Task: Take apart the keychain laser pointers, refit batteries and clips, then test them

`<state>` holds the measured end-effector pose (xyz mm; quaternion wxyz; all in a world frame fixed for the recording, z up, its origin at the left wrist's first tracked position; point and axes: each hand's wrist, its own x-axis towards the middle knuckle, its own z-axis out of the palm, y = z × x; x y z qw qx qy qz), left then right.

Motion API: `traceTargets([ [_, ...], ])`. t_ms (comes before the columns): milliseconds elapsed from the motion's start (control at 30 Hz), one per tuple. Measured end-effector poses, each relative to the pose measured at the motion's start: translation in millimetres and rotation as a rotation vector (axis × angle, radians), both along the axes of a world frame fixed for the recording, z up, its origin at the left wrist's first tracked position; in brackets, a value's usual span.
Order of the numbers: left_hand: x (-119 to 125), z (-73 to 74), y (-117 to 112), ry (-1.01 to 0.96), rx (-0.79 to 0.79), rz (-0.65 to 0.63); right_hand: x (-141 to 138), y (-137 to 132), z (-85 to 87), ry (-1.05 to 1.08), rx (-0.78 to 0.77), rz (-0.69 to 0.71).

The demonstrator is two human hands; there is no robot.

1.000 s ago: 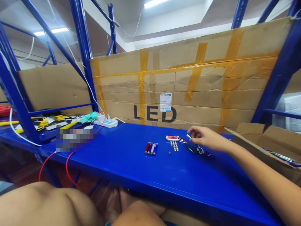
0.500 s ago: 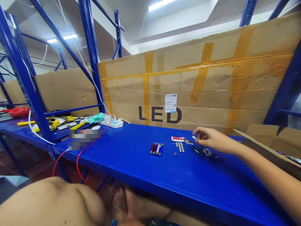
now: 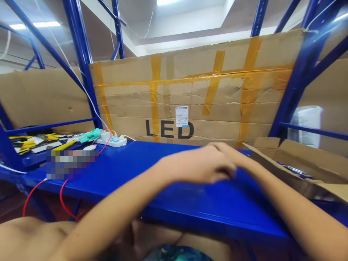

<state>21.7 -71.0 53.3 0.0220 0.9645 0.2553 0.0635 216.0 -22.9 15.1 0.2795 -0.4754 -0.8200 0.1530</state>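
Note:
My left hand [image 3: 199, 165] reaches in from the lower left over the blue table [image 3: 190, 199]. Its fingers are curled and blurred; what they hold, if anything, is hidden. Just behind it is my right hand [image 3: 221, 148], come in from the right, with its fingers mostly covered by the left. The two hands overlap in view, and I cannot tell whether they touch. The small metal parts and tubes seen earlier on the table are out of sight behind my hands and forearm.
An open cardboard box [image 3: 312, 152] with shiny items inside stands at the right. A taped cardboard panel [image 3: 130, 101] marked LED closes the back. On the left are a white power strip [image 3: 115, 141], red cables [image 3: 61, 197], yellow-handled tools [image 3: 63, 147] and blue rack posts [image 3: 81, 54].
My left hand has come up over the table to my right hand, covering the small parts. The right hand, earlier pinching a small pale tube, is now mostly hidden. The view has turned right.

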Motion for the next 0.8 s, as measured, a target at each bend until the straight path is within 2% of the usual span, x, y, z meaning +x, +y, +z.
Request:
traceTargets([
  [67, -8, 7.4, 13, 0.013, 0.057, -0.03, -1, 1, -2.1, -0.017, -0.013, 0.004],
  [133, -19, 4.2, 31, 0.026, 0.071, 0.035, -3, 1, -4.9, -0.022, -0.033, 0.012],
  [233, -32, -17.3, 59, -0.047, 0.013, 0.08, -7, 0, -7.6, -0.045, -0.063, 0.025],
  [333, -35, -40.8, 75, -0.139, -0.036, 0.038, -10, -4, -7.2, -0.072, -0.07, 0.024],
  [467, -32, -55.2, 78, -0.144, -0.044, 0.025, -11, -6, -6.1, -0.077, -0.061, 0.038],
  [800, -31, -60.8, 79, -0.15, -0.026, -0.015, -13, -6, -8.9, -0.077, -0.074, 0.068],
])
